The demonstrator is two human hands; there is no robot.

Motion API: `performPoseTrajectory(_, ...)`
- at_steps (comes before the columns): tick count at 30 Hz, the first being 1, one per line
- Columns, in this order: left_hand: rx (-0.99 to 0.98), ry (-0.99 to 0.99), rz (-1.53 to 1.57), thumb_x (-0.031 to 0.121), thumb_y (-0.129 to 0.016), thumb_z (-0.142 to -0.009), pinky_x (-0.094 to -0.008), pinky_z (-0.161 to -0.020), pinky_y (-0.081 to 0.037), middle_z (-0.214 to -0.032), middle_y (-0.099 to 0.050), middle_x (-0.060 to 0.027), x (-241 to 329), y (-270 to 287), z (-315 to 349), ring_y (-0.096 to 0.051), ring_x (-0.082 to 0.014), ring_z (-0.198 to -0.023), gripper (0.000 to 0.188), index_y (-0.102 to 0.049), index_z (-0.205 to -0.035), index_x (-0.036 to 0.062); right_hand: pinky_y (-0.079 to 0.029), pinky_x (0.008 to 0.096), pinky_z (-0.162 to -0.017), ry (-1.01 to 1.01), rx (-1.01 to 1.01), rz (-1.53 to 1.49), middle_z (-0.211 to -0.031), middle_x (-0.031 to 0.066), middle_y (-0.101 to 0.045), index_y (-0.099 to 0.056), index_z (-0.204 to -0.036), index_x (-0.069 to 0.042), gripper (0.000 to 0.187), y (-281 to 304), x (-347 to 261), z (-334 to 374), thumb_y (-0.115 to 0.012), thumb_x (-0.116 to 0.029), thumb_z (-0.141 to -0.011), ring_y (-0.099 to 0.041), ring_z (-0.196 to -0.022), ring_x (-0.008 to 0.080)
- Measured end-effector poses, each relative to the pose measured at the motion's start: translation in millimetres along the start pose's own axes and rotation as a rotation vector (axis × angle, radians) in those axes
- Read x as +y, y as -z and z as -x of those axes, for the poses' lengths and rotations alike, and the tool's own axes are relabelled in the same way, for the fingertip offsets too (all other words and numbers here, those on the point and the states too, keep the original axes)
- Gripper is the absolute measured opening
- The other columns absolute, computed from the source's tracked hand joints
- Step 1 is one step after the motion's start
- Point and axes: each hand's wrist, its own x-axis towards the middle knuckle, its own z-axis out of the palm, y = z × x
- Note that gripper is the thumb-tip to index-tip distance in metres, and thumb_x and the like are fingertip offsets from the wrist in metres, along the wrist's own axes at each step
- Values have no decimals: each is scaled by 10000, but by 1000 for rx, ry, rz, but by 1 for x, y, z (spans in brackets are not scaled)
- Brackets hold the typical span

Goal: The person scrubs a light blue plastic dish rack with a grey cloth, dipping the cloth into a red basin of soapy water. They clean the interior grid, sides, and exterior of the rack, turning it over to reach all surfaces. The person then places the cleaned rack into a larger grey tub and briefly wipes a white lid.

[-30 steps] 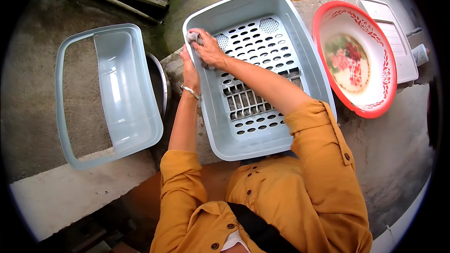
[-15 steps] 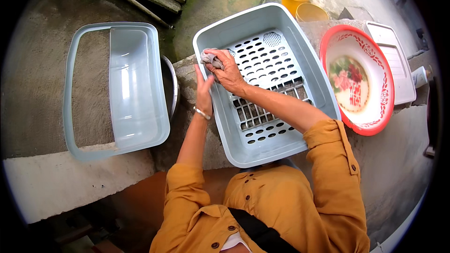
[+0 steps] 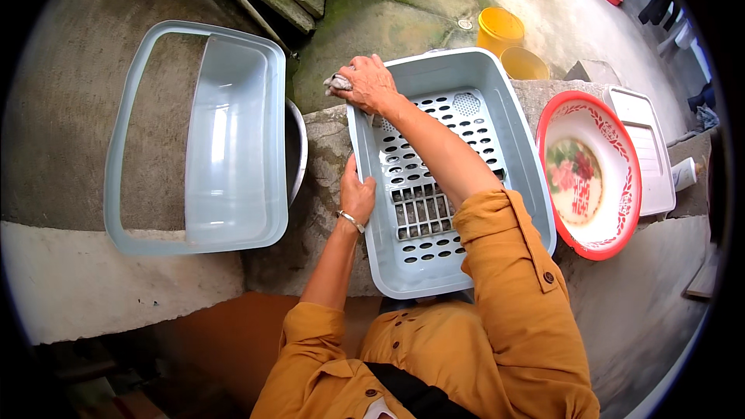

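A grey-blue plastic litter tray point(image 3: 504, 186) with a slotted, grated floor stands before me, its long sides running away from me. My right hand point(image 3: 369, 87) is closed around a crumpled grey cloth point(image 3: 338, 82) at the tray's far left corner, fingers over the rim. Lower down, my left hand point(image 3: 358, 195) grips the tray's left wall, with the thumb on the rim and the other fingers mostly hidden outside it. A bracelet is on the left wrist.
Left lies a grey-blue frame with a curved translucent cover point(image 3: 237, 143), partly over a round metal-rimmed basin point(image 3: 298, 147). To the right sit a red-rimmed enamel basin point(image 3: 548, 163) holding water and a whitish lid point(image 3: 644, 147). Yellow buckets point(image 3: 500, 29) stand behind the concrete ledge point(image 3: 318, 240).
My right hand has moved with the cloth from the inner left wall up over the far left corner's rim. My left hand has slid nearer to me along the left side. The view has shifted.
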Motion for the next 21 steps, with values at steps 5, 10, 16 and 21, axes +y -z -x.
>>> performPoseTrajectory(5, 23, 29, 73, -76, -429, -732, -285, -832, -462, -1027, -627, -120, -5, -1, -1, -601, -177, -915, 528, -454, -1258, -31, -317, 415, -962, -129, 2, 132, -976, 163, -582, -658, -983, -103, 483, 12, 16, -12, -534, -546, -836, -488, -1046, 314)
performPoseTrajectory(10, 9, -40, 35, -71, -445, -722, -241, -763, -473, -1019, -618, -86, -9, -3, -5, -594, -130, -862, 502, -474, -1222, -39, -290, 435, -1012, -387, 162, 508, -1037, 197, -591, -655, -977, -23, 486, 13, 89, -8, -620, -468, -783, -477, -1082, 340)
performPoseTrajectory(16, 60, -87, 17, -97, -438, -712, -280, -876, -456, -1098, -609, -130, -19, 1, -6, -602, -181, -977, 539, -453, -1250, -59, -306, 440, -1017, -776, -67, 503, -1234, 166, -526, -613, -1138, -39, 467, 122, 161, 45, -560, -399, -845, -439, -1184, 336)
performPoseTrajectory(21, -3, -39, 57, -108, -452, -703, -274, -883, -455, -1131, -599, -160, -13, 4, -11, -601, -186, -1013, 606, -393, -1305, -78, -367, 480, -980, -940, 21, 95, -1264, 232, -496, -569, -1171, -3, 612, 147, 184, 85, -554, -509, -826, -459, -1172, 421)
